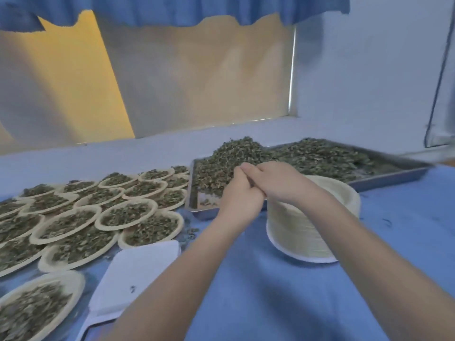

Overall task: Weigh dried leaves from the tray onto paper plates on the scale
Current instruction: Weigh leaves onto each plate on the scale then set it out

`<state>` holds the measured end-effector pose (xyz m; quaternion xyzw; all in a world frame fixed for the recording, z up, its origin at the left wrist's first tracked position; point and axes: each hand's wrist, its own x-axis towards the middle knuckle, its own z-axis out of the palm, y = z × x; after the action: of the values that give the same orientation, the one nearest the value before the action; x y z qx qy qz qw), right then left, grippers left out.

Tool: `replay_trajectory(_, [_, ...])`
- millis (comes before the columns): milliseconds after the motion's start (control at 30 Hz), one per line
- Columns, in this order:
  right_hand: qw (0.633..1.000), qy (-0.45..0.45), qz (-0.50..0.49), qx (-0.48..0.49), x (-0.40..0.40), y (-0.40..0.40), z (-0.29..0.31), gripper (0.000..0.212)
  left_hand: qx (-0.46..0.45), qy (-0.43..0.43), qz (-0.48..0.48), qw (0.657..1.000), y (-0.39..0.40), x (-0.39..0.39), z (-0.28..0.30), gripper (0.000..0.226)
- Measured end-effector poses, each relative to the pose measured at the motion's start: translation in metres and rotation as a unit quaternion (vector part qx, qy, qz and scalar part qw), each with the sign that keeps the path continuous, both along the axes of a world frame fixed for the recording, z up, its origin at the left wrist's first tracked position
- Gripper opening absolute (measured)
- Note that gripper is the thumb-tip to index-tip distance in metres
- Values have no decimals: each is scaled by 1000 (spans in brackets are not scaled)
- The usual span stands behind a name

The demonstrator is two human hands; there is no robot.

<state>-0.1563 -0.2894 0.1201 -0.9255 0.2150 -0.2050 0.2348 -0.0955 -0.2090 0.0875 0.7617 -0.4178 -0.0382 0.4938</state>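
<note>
A metal tray (384, 179) at the back right holds a heap of dried leaves (236, 153). My left hand (240, 195) and my right hand (280, 180) meet over the tray's near-left corner, pressed together. The left fingers are curled, and a dark sliver of leaves shows between the two hands. The right hand lies across the left fingers, and its palm is hidden. A tall stack of paper plates (312, 232) stands right under my right wrist. The white scale (138, 271) sits at the lower left with a bare platform, apart from one leaf crumb.
Several paper plates filled with leaves (73, 222) crowd the left side of the blue tablecloth (270, 291), one of them at the bottom-left corner. Leaf crumbs lie between the plates and the tray. A wall and a window ledge run behind the table.
</note>
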Motion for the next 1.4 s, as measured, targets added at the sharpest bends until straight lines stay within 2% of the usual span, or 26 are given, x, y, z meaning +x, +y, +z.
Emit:
replay_trajectory(100, [994, 44, -48, -87, -17, -44, -9, 38, 58, -24, 35, 997, -37, -9, -7, 38])
replay_trajectory(200, [975, 124, -102, -156, -24, -84, -22, 26, 117, 13, 62, 991, -60, -9, -14, 47])
replay_trajectory(267, [969, 155, -92, -167, -23, -104, -27, 22, 133, 24, 72, 988, -66, -2, -15, 38])
replay_trajectory(333, [971, 165, -48, -167, -19, -120, -25, 24, 136, 18, 88, 987, -70, 6, -14, 15])
replay_trajectory(467, [978, 138, 12, -156, -12, -138, -16, 31, 137, -27, 84, 987, -72, 12, -15, 17])
replay_trajectory(733, [992, 31, 63, -102, -10, -147, -15, 22, 150, -69, 84, 983, -73, 13, -8, 22])
replay_trajectory(900, [997, -30, 42, -65, -14, -149, -6, 22, 86, -79, 87, 989, -68, 10, 4, 18])
replay_trajectory(1033, [995, -76, 37, -54, -14, -153, 8, 14, 21, -42, 89, 995, -66, 9, 17, 29])
replay_trajectory(1133, [996, -55, 40, -60, -9, -149, 17, 9, -3, -1, 107, 994, -63, 14, 22, 23])
replay_trajectory(1233, [996, -30, 47, -67, 5, -132, 22, 15, -8, 32, 139, 990, -47, 29, 27, 16])
replay_trajectory(1400, [992, 13, 94, -86, 52, -66, 16, 22, -1, 72, 197, 978, 24, 65, 23, 3])
